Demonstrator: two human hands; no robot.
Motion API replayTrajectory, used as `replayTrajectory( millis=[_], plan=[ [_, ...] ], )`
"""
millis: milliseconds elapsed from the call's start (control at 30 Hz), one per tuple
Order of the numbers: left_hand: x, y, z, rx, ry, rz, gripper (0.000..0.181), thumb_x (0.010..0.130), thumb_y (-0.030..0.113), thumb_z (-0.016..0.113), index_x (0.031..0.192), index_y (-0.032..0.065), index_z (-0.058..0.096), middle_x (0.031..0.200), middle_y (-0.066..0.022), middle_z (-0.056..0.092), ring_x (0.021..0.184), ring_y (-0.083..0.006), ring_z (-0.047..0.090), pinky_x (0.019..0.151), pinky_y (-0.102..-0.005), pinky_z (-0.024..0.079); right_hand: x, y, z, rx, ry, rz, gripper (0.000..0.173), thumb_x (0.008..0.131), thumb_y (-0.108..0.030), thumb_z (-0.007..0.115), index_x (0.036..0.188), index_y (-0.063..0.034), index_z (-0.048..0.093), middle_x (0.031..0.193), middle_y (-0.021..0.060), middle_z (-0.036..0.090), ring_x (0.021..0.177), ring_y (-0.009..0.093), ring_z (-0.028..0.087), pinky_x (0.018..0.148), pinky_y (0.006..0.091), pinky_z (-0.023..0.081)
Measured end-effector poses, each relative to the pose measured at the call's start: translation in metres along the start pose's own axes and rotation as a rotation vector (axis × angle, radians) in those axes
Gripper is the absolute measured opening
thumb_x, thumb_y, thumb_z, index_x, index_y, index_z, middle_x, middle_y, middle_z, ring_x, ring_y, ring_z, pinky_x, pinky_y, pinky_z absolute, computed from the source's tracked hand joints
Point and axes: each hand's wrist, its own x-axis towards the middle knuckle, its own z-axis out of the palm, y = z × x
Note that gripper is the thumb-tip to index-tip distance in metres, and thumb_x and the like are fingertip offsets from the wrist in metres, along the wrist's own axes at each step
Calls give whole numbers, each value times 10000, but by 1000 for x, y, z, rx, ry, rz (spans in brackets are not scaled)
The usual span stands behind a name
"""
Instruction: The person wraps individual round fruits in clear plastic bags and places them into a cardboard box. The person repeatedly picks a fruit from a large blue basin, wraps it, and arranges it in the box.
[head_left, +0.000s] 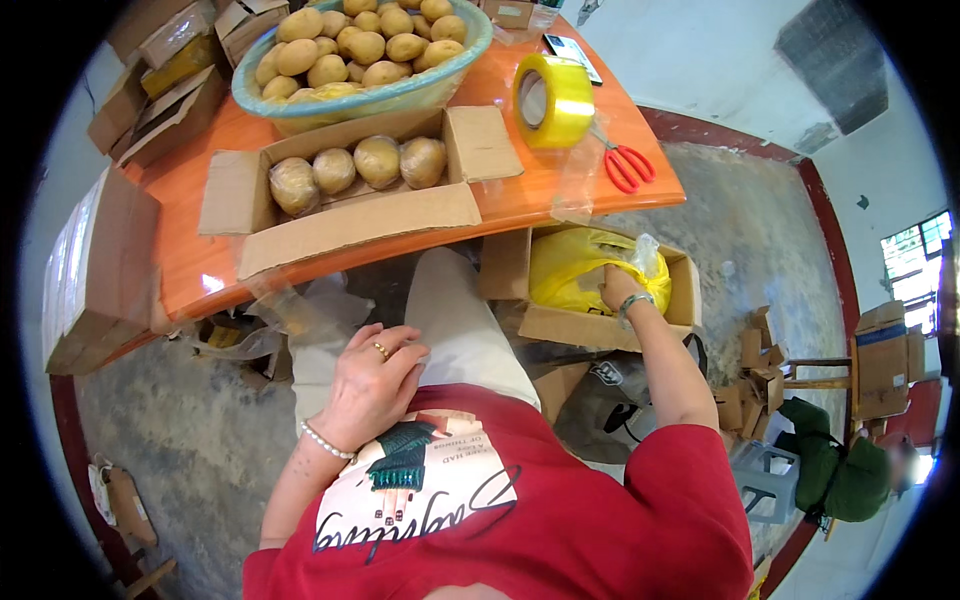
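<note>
My left hand (379, 379) hovers at my lap with its fingers loosely apart and nothing in it. My right hand (624, 291) reaches into a yellow plastic bag (566, 262), its fingertips hidden inside, so what it grips cannot be seen. That bag sits in an open cardboard box (585, 326) beside my knee, below the table edge. In front of me on the orange table (199, 259) lies another open cardboard box (360, 229). Several potatoes (377, 161) wrapped in clear film stand in a row along its inside.
Behind the box, a blue-rimmed basin (255, 105) holds loose potatoes (367, 46). A yellow tape roll (566, 101), red-handled scissors (630, 166) and a phone (574, 56) are at the right. Stacked flat cartons (105, 270) border the left. A person (847, 472) sits far right.
</note>
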Motion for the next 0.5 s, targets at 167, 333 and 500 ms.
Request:
replayTrajectory(
  millis=[167,333,500],
  plan=[
    [-3,0,-2,33,-55,-9,191,704,38,677,890,43,631,965,-107,627,857,-293,609,861,-447,469,8,-34,-12,127,33,139,255,771,-254,631,825,-12,690,826,208,667,795,346,648,711,414,507],
    [-1,0,-4,37,-100,0,194,713,51,676,902,44,632,973,-115,626,859,-293,611,872,-453,462,30,7,38,337,61,296,213,683,-248,666,713,-37,680,750,203,647,740,348,642,680,418,509],
    [-2,-2,-3,39,-119,7,208,713,62,678,914,45,630,978,-118,627,861,-291,612,876,-450,463,10,3,5,329,-8,235,236,680,-252,704,623,-30,648,596,135,622,561,252,614,563,368,491]
  ],
)
